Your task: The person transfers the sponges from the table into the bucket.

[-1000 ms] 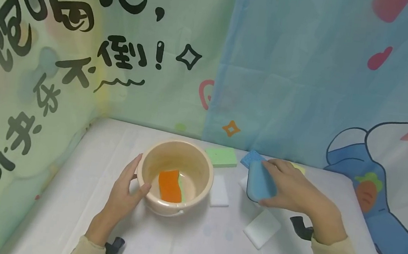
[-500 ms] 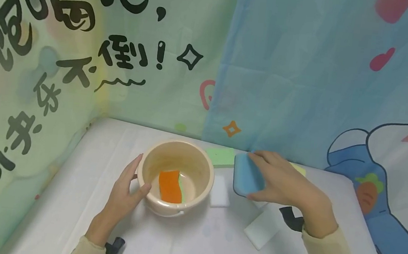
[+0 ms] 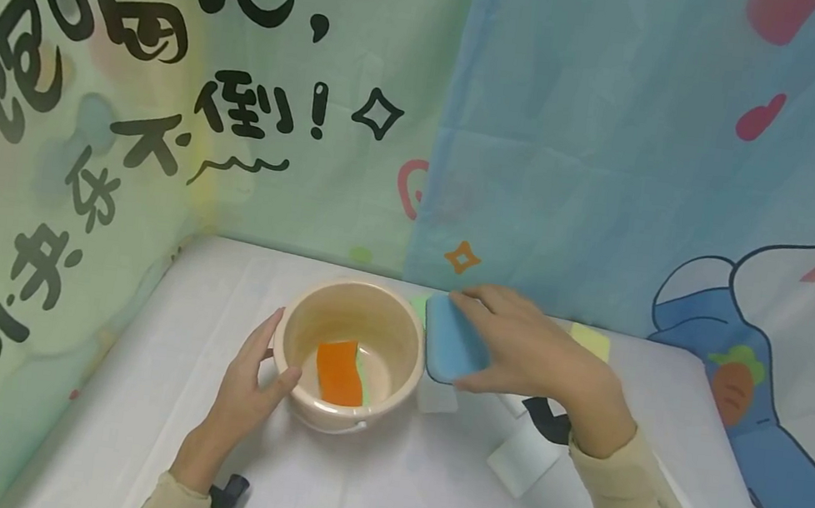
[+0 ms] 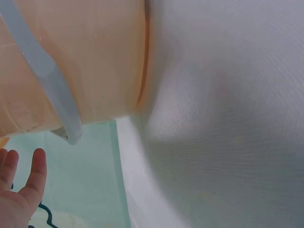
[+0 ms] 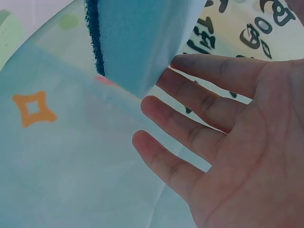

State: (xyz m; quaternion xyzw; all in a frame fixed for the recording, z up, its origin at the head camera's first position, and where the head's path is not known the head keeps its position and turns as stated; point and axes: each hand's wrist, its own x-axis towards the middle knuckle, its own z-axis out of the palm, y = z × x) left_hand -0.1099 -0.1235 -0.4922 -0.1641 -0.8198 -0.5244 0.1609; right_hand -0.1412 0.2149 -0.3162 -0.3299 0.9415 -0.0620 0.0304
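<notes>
Blue sponge (image 3: pixel 453 345): you pinch it in your right hand (image 3: pixel 528 352) just beside the right rim of the pot (image 3: pixel 328 419), your left hand (image 3: pixel 244 395) touching the pot with fingers extended. White pads (image 3: pixel 523 460) remain out on the tabletop (image 3: pixel 379 502), an orange piece (image 3: pixel 341 374) and green piece (image 3: pixel 363 373) are already in the pot, and a yellow piece (image 3: pixel 590 340) remains by the back edge. Since the earlier frame, you have carried the sponge leftward.

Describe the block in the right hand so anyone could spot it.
On the white table stands a cream bucket. Just right of its rim, the right hand holds the block: light blue, round-cornered, with a fuzzy dark edge, unlike the white pieces, green piece and yellow piece nearby.
</notes>
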